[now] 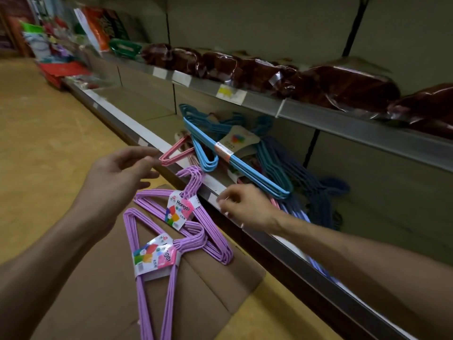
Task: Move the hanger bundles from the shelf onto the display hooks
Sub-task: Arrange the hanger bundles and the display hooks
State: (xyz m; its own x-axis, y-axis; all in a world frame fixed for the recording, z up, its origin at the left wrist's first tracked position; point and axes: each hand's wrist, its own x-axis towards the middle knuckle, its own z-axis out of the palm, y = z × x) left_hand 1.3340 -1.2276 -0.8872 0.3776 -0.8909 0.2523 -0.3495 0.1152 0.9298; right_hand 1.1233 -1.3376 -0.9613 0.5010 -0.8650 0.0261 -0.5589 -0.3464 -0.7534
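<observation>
One pink hanger bundle (177, 155) lay just right of the left hand (122, 175), fingers open; right hand (245, 207) loosely curled, empty.

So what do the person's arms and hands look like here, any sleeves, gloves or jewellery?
Both arms are bare from forearm to fingertips: no sleeves, gloves, watch or wristbands show in this view. The left hand carries no visible ring. The right hand shows small pale glints at its fingers; the frame is too blurred to tell whether they are fingernails or something worn.
</observation>
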